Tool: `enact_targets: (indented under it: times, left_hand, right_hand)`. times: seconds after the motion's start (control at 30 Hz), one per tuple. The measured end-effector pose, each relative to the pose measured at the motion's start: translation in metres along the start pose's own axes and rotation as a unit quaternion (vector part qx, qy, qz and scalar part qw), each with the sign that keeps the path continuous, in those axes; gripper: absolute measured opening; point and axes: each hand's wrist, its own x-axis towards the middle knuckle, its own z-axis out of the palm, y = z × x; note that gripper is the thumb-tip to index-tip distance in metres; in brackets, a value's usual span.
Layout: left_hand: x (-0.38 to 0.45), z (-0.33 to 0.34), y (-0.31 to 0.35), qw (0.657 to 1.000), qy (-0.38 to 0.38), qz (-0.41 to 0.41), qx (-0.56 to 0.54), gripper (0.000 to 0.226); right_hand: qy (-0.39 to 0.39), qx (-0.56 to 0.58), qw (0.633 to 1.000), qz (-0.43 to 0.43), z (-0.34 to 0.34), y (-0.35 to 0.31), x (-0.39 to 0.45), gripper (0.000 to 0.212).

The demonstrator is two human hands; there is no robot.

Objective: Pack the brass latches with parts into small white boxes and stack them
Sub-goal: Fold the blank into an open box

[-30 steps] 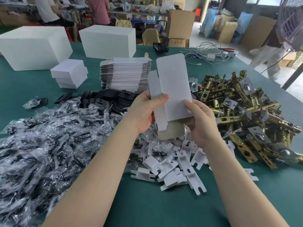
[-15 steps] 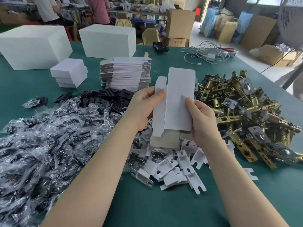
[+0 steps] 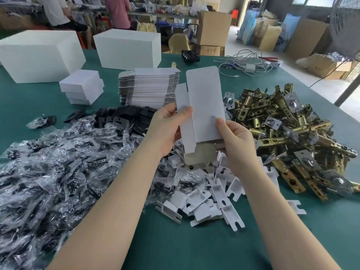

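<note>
Above a heap of white card inserts (image 3: 210, 199) on the green worktop (image 3: 194, 246), the left hand (image 3: 165, 129) and right hand (image 3: 233, 141) pinch a flat white box (image 3: 202, 106); squeeze its edges to open it. Brass latches (image 3: 288, 133) lie right of it, finished boxes (image 3: 81, 88) beyond

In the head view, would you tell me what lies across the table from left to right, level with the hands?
Pile of clear plastic parts bags → left hand → flat white box blank → right hand → pile of brass latches.
</note>
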Motion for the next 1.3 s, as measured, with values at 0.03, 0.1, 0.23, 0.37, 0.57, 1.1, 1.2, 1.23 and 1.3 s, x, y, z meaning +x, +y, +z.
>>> enact_targets:
  times: [0.03, 0.1, 0.23, 0.37, 0.57, 1.1, 1.2, 1.23, 1.3]
  left_hand:
    - [0.0, 0.0, 0.0, 1.0, 0.002, -0.003, 0.0, 0.012]
    - [0.0, 0.001, 0.0, 1.0, -0.003, -0.01, 0.02, 0.023]
    - [0.001, -0.001, 0.0, 0.997, -0.022, -0.027, 0.075, 0.066]
    - [0.005, 0.0, 0.001, 0.997, 0.01, -0.074, -0.009, 0.061]
    - [0.004, 0.002, 0.001, 0.997, -0.009, -0.076, -0.018, 0.048]
    - [0.002, 0.004, 0.012, 0.994, -0.007, -0.065, 0.091, 0.057]
    - [-0.004, 0.009, 0.02, 0.992, -0.03, -0.073, 0.094, 0.037]
    - [-0.006, 0.009, 0.023, 0.993, -0.041, -0.078, 0.085, 0.033]
    - [-0.01, 0.005, 0.027, 0.991, -0.085, -0.078, 0.064, 0.027]
  right_hand:
    - [0.004, -0.006, 1.0, -0.003, 0.001, 0.0, 0.0, 0.024]
    - [0.012, -0.009, 1.0, -0.012, 0.001, 0.0, 0.0, 0.029]
    - [0.013, 0.004, 0.999, -0.037, 0.001, 0.002, 0.0, 0.03]
    - [-0.042, 0.009, 0.997, -0.06, 0.004, 0.003, -0.002, 0.025]
    - [-0.038, -0.097, 0.988, -0.111, 0.005, 0.01, -0.005, 0.049]
    - [-0.158, -0.022, 0.983, -0.09, -0.011, -0.003, -0.003, 0.041]
    - [-0.177, 0.03, 0.981, -0.066, -0.014, -0.009, -0.003, 0.031]
    - [-0.185, 0.049, 0.98, -0.058, -0.014, -0.01, -0.004, 0.027]
    - [-0.195, 0.081, 0.976, -0.049, -0.015, -0.012, -0.006, 0.028]
